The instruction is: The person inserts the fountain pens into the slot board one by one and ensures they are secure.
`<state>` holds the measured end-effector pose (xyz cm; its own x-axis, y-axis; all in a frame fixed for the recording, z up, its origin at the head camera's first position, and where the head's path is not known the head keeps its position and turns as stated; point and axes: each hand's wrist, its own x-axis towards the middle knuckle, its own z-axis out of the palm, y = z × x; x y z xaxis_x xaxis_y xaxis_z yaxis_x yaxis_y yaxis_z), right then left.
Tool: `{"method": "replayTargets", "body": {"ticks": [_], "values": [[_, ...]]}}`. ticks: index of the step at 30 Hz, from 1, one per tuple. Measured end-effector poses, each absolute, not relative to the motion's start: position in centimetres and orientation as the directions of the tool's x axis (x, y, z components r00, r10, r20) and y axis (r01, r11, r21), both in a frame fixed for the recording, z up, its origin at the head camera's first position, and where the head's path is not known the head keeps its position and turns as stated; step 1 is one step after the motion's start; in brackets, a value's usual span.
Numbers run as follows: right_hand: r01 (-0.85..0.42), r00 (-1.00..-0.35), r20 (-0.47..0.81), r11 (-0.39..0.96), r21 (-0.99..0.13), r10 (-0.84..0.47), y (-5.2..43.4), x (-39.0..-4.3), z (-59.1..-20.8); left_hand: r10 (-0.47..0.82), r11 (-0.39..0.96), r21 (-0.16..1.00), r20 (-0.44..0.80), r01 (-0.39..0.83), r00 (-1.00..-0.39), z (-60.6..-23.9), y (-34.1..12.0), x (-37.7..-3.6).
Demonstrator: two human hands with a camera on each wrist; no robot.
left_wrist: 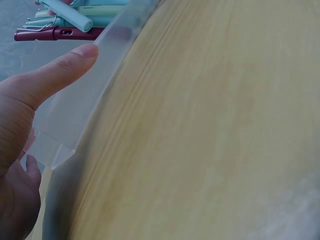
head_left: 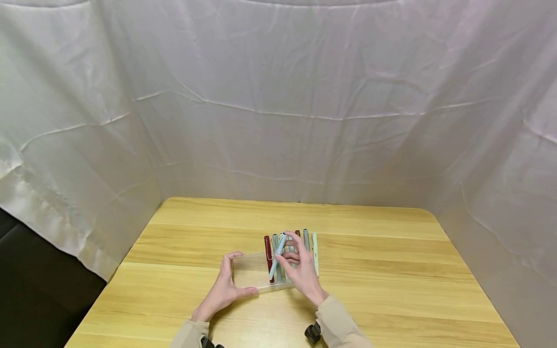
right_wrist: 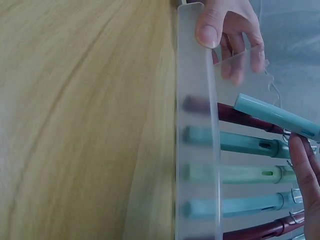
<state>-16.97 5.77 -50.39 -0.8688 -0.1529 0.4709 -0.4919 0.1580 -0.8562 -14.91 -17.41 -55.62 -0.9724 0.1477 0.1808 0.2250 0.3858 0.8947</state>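
Observation:
A clear plastic box [right_wrist: 197, 70] with low frosted walls stands on the table. My left hand [head_left: 223, 289] grips its left end, thumb along the near wall and fingers at the far side. Between thumb and fingertips my right hand [head_left: 303, 274] pinches a light blue pen [head_left: 277, 257], tilted above the box. Beneath it, pens lie side by side in the box: a dark red pen [right_wrist: 250, 119] leftmost, then a teal pen [right_wrist: 242, 142], a light green pen [right_wrist: 247, 174], a blue pen [right_wrist: 247, 205] and a second dark red pen [right_wrist: 262, 230]. My right hand hides part of the row in the head view.
Farther right in the row are a grey-blue pen [head_left: 306, 239] and a pale green pen [head_left: 315, 253]. The wooden table [head_left: 391, 280] extends on both sides. Pale curtains [head_left: 278, 145] hang behind it, and a dark surface [head_left: 35, 280] shows at the left.

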Motion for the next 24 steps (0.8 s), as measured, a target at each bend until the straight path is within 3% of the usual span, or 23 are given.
{"method": "replayTargets", "body": {"ticks": [7, 18, 24], "values": [[-0.474, -0.880, 0.451, 0.216, -0.854, -0.150, 5.1, -16.8, -50.4, 0.142, 0.390, 0.895, 0.173, 0.216, -0.975, -55.6, -17.4, -14.8], [-0.600, -0.800, 0.561, 0.307, -0.739, -0.212, 4.7, -16.9, -51.0, 0.147, 0.384, 0.894, 0.187, 0.230, -0.971, -55.7, -17.4, -14.9], [-0.610, -0.792, 0.565, 0.329, -0.721, -0.230, 4.3, -16.8, -51.3, 0.148, 0.393, 0.890, 0.187, 0.232, -0.971, -55.7, -17.4, -14.8]]}}
